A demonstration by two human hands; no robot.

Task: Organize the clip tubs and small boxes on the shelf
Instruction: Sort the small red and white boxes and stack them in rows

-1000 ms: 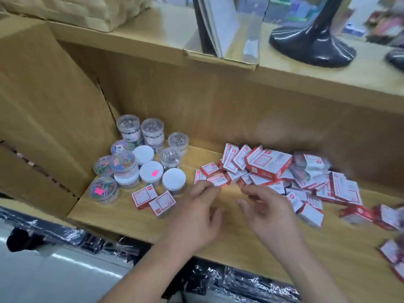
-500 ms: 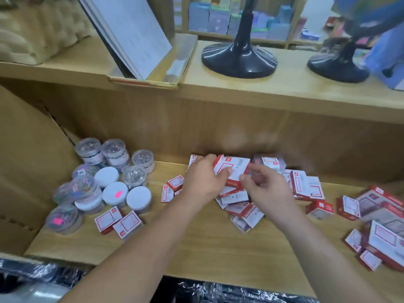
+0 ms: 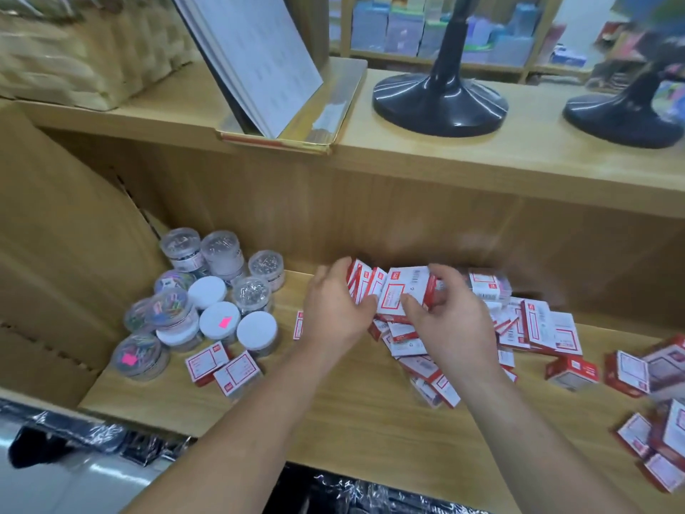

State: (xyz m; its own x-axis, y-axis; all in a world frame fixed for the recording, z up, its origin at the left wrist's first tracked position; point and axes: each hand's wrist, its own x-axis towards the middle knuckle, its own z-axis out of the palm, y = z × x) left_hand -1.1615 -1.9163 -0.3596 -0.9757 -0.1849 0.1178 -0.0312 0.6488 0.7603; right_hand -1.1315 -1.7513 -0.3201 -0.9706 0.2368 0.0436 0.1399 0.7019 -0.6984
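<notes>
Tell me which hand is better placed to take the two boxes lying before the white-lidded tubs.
Probably the left hand: the two boxes lie on its side, while the right hand would cross over.

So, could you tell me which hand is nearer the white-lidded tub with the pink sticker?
Left. The left hand is right of the tub; the right hand is farther right. Both grip small boxes.

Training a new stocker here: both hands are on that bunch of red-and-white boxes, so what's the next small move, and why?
Probably square the bunch between left hand and right hand, then stand it against the back wall: both grip it, other boxes lie scattered.
</notes>
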